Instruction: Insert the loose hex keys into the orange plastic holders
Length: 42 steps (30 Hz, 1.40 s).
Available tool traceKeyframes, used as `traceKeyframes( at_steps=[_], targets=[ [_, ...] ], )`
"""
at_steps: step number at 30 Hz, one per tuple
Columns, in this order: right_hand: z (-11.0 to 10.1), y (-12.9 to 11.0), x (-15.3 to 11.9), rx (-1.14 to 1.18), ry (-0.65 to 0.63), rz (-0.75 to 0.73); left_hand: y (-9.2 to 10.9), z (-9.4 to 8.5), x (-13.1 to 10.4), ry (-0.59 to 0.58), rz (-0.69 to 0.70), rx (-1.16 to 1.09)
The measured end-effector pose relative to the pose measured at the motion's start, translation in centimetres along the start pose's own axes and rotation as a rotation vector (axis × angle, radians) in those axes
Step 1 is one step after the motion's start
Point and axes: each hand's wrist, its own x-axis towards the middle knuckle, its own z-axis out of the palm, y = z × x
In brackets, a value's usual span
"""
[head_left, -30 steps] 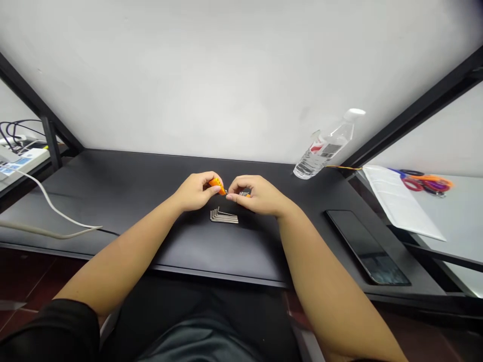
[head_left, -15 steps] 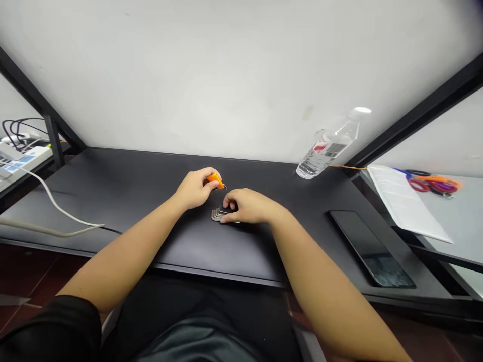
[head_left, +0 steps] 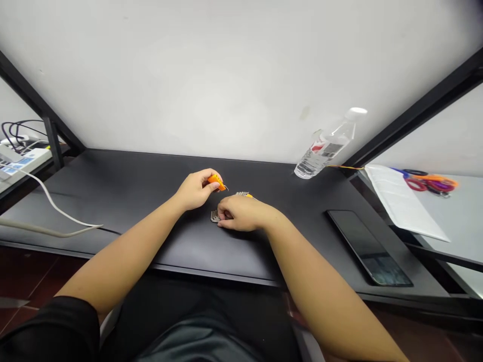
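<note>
My left hand (head_left: 195,191) pinches a small orange hex key holder (head_left: 216,181) between thumb and fingers, a little above the table. A thin bent metal key (head_left: 226,187) sticks out of its lower right end. Close by, my right hand (head_left: 239,213) bends down over several silver L-shaped hex keys (head_left: 214,216) lying on the black table. Its thumb and fingers are curled at the keys, and what they grip is hidden. Just beyond that hand, more silver key ends (head_left: 242,193) show beside a small yellow piece (head_left: 249,196).
A clear water bottle (head_left: 323,153) stands by the wall on the right. A black phone (head_left: 368,246) lies flat near the right edge of the table (head_left: 151,171). White padded packaging (head_left: 403,203) and coloured scissors (head_left: 430,181) are further right. A white cable (head_left: 51,201) crosses the left side.
My right hand has shifted slightly down and turned over the keys, its fingers more curled, uncovering key ends behind it. My left hand has barely moved and still holds the orange holder.
</note>
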Motion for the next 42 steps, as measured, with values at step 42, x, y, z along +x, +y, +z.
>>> traceKeyframes(
  at_steps=[42],
  targets=[
    [-1.5,1.4,-0.3,0.659,0.771,0.053,0.9,-0.2,-0.1,0.081,0.089,0.154]
  ],
)
